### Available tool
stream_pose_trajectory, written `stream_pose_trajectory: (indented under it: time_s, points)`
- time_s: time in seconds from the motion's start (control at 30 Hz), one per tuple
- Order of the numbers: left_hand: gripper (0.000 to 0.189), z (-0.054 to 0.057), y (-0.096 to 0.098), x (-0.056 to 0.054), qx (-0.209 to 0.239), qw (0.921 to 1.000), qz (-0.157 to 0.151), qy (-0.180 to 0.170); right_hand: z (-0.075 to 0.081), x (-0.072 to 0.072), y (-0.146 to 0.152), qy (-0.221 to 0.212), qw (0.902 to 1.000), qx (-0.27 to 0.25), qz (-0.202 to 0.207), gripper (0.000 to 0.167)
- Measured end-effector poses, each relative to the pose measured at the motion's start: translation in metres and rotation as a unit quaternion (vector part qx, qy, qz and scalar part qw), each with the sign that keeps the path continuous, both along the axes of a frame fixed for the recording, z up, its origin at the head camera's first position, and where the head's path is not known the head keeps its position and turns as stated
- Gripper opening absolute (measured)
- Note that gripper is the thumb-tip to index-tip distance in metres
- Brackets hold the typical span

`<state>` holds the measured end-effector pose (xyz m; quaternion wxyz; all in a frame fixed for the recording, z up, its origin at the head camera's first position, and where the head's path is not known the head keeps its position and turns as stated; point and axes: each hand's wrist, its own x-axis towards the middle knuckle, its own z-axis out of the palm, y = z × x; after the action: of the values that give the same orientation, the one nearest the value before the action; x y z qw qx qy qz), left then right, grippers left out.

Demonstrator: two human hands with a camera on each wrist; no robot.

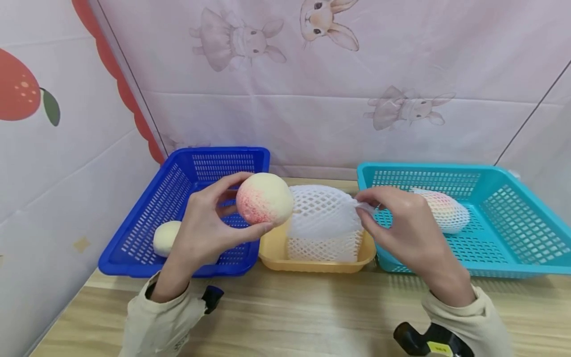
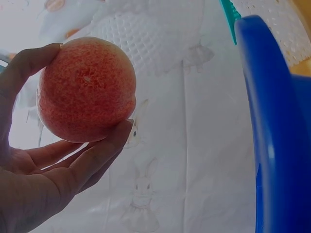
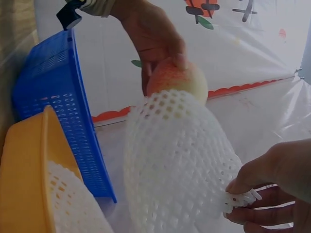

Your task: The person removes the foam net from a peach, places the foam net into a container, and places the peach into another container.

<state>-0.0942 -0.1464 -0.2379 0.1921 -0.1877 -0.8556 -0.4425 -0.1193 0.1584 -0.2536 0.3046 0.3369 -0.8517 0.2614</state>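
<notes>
My left hand [image 1: 207, 220] grips a peach [image 1: 265, 199], pale yellow with a red blush, between thumb and fingers. In the left wrist view the redder side of the peach [image 2: 87, 90] shows. My right hand [image 1: 403, 225] pinches the gathered end of a white foam net sleeve [image 1: 321, 210]. The sleeve's wide end faces the peach; in the right wrist view the peach [image 3: 177, 82] stands at that end, partly behind the foam net sleeve [image 3: 175, 155]. Whether the two touch cannot be told.
A blue basket [image 1: 111, 263] at left has another pale peach [image 1: 166, 238] in it. The yellow tray [image 1: 312, 267] in the middle holds white foam netting [image 1: 325, 249]. At right, a turquoise basket [image 1: 531, 218] contains a netted fruit [image 1: 446, 212]. A pink curtain [image 1: 312, 119] hangs behind.
</notes>
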Motion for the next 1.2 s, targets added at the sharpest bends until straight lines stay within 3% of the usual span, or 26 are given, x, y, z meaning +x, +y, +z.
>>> stream_pose_trajectory:
  time_s: [0.27, 0.47, 0.63, 0.87, 1.03, 1.2]
  points:
    - [0.072, 0.004, -0.005, 0.002, 0.005, 0.9998, 0.017, -0.014, -0.006, -0.008, -0.005, -0.018, 0.9992, -0.015, -0.031, 0.018]
    - [0.072, 0.003, -0.003, 0.001, 0.002, 0.9998, 0.013, -0.016, -0.015, -0.017, -0.01, -0.008, 0.9989, -0.029, -0.035, 0.018]
    - [0.072, 0.0, 0.0, 0.0, -0.002, 0.9999, 0.006, -0.015, -0.027, -0.023, -0.022, 0.009, 0.9977, -0.023, -0.062, 0.018]
    - [0.073, -0.003, 0.005, -0.002, -0.013, 0.9998, -0.002, -0.014, -0.044, -0.027, -0.036, -0.012, 0.9958, 0.012, -0.09, 0.021]
    - [0.073, -0.005, 0.005, -0.003, -0.015, 0.9998, -0.008, -0.006, -0.041, -0.023, -0.036, -0.037, 0.9956, 0.037, -0.077, 0.024]
    - [0.073, -0.005, 0.005, -0.003, -0.016, 0.9998, -0.008, -0.009, -0.03, -0.019, -0.032, -0.024, 0.9974, 0.011, -0.067, 0.026]
